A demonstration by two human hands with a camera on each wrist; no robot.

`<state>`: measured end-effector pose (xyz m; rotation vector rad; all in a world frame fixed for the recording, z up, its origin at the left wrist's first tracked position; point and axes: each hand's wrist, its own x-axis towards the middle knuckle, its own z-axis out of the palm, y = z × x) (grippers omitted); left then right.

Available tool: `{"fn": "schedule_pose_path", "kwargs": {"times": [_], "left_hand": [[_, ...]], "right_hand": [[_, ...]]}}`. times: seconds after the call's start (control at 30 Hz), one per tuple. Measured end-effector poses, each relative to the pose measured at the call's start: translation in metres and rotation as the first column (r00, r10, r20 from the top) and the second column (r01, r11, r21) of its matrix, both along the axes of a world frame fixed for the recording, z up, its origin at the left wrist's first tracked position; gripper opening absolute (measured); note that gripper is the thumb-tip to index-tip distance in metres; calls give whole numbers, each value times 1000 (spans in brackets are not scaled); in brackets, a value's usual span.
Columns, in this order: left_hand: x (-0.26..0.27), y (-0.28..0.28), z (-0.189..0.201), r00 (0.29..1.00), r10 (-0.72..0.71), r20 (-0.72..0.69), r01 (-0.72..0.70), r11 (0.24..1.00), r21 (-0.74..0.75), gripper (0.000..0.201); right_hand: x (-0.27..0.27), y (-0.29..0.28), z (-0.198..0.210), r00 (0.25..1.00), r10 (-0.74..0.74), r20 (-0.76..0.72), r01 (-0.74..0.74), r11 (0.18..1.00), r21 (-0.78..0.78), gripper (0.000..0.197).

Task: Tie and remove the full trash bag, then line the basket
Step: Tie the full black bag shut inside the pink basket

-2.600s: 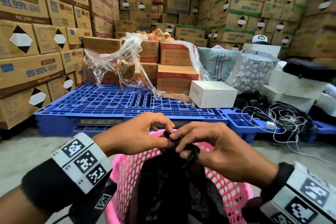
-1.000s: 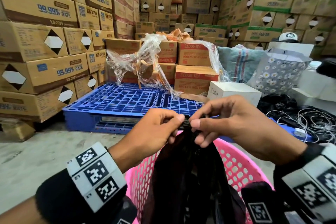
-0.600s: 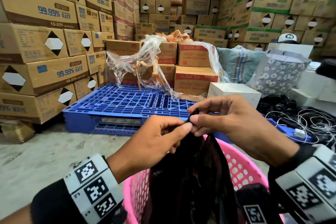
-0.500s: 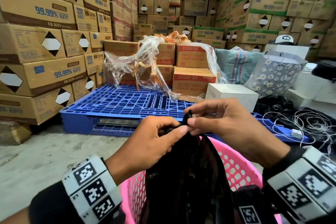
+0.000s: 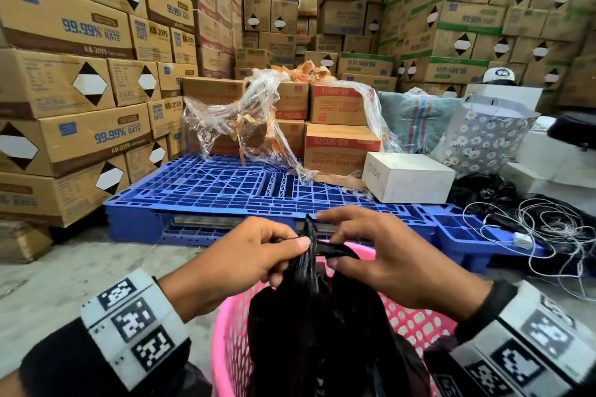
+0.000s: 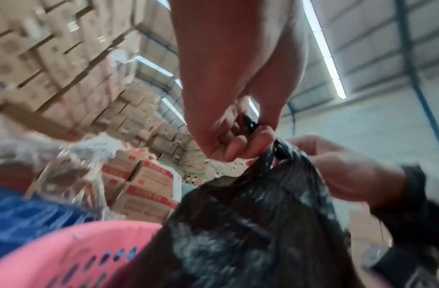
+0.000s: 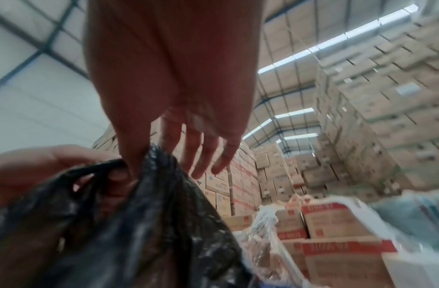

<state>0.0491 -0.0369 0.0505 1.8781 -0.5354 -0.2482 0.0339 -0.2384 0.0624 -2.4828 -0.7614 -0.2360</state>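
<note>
A black trash bag stands in a pink perforated basket at the bottom centre of the head view. Its mouth is gathered into a twisted neck above the basket rim. My left hand pinches that neck from the left between thumb and curled fingers. My right hand holds a strand of the bag from the right, its index finger reaching over the upright tip. In the left wrist view the left hand grips the bag. In the right wrist view the right hand's thumb presses the bag.
A blue plastic pallet lies just beyond the basket, with red-labelled cartons, loose plastic wrap and a white box on it. Tall carton stacks wall in the left and back. Tangled cord and bags lie at the right. Bare concrete floor shows at the left.
Both hands have stayed on the bag's neck and shifted slightly lower. The right index finger has come over the bag's tip, and a strand now runs into the right hand.
</note>
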Motion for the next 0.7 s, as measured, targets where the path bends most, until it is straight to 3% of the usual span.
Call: {"fn": "schedule_pose_path", "kwargs": {"times": [0.1,0.2,0.33,0.5,0.63,0.7], "left_hand": [[1,3,1,982,-90,-166,88,996,-19,29],[1,2,0,978,-110,-176,116,993,21,32],[0,-1,-1,998,-20,-59,22,999,33,21],[-6,-4,-5,955,26,296,-33,999,20,15],[-11,-3,-6,961,-16,276,-2,998,63,17],[-10,-2,-8,941,-16,337,-40,986,159,17]], "right_hand": [[-2,-1,0,982,131,133,-120,988,-94,5],[-1,1,-4,972,188,141,-176,980,-91,8],[0,4,-7,994,86,74,-83,996,-37,5],[-1,4,1,993,50,-110,-40,995,92,8],[1,1,1,981,48,-187,-27,993,115,8],[2,0,-2,967,68,-245,-36,991,132,7]]}}
